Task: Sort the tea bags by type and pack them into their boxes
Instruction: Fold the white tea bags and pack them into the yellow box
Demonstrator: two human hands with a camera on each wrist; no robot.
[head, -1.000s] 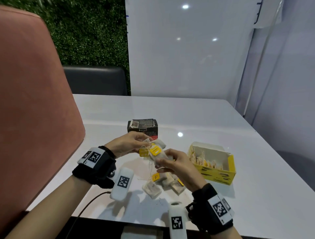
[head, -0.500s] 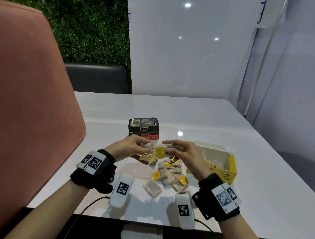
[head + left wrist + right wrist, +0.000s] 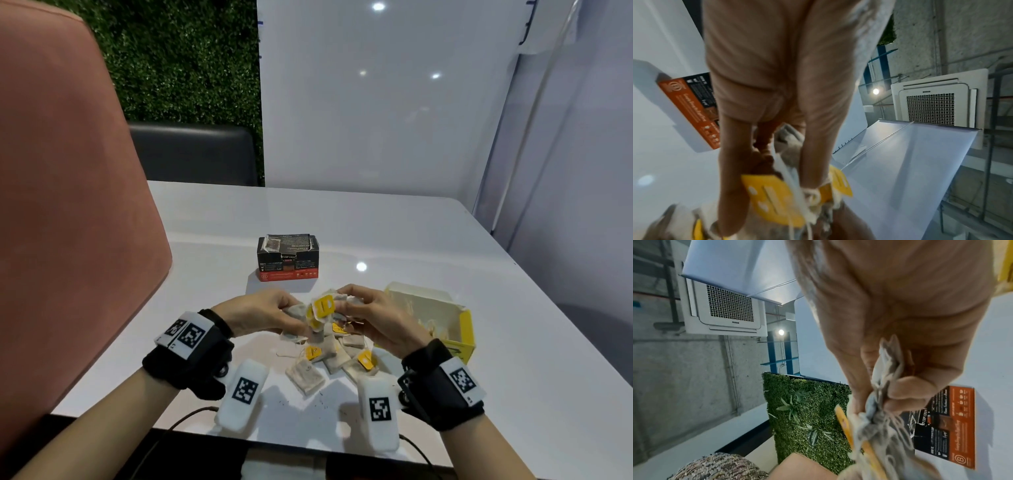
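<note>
Your hands have closed in since a moment ago, left hand (image 3: 263, 313) and right hand (image 3: 378, 317) both pinching one tangled bunch of tea bags (image 3: 320, 310) between them. Beneath them lies the loose pile (image 3: 329, 356); yellow box (image 3: 466, 329) just right, black box (image 3: 288, 257) beyond.
</note>
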